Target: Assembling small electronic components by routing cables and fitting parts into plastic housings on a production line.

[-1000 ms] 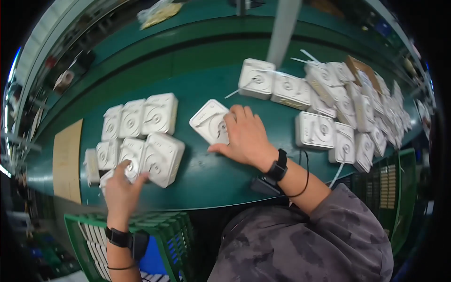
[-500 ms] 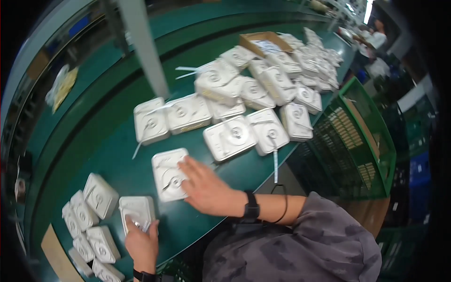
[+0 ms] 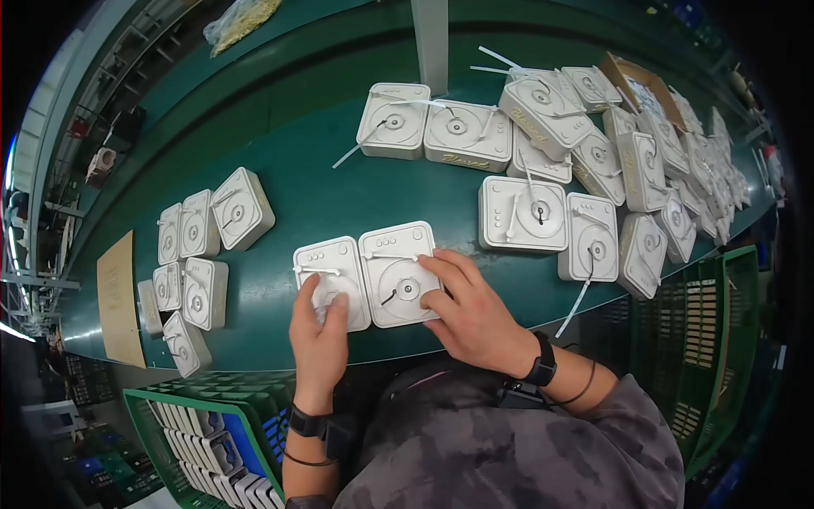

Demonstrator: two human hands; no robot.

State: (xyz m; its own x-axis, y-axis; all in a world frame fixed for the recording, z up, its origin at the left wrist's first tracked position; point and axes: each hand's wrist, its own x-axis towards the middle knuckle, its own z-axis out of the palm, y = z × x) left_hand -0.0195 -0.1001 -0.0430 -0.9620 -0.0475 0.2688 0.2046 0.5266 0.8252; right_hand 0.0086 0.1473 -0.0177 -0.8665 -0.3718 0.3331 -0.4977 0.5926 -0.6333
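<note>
Plainly, the left hand (image 3: 318, 348) is half open, thumb and index finger spread over the disc of the left white turntable-shaped unit (image 3: 354, 288); whether they pinch anything there, I cannot tell. The right hand (image 3: 475, 321) is loosely curled, its fingertips at the right edge of a second white unit (image 3: 392, 276), and whether it grips or merely steadies is equally unclear. Both units lie flat and face up before the person, sides touching or nearly so, presumably because that puts both faces within easy reach.

Farther left, a tidy cluster of similar units (image 3: 197, 225) sits near a cardboard sheet (image 3: 120, 305), probably grouped to leave working room. The right-hand pile (image 3: 543, 106) is looser, some units tilted on others, with white strips (image 3: 575, 310) trailing (one pokes past the table's edge). An open carton (image 3: 638, 85) stands among them.

Underneath it all, the green tabletop (image 3: 326, 199) is smooth and slightly shiny, bent by the lens. Below its near edge, a green crate (image 3: 182, 395) holds white pieces in rows; another crate (image 3: 721, 348) stands at right. A grey post (image 3: 431, 42) rises behind the table, and the room's margins are dim.
</note>
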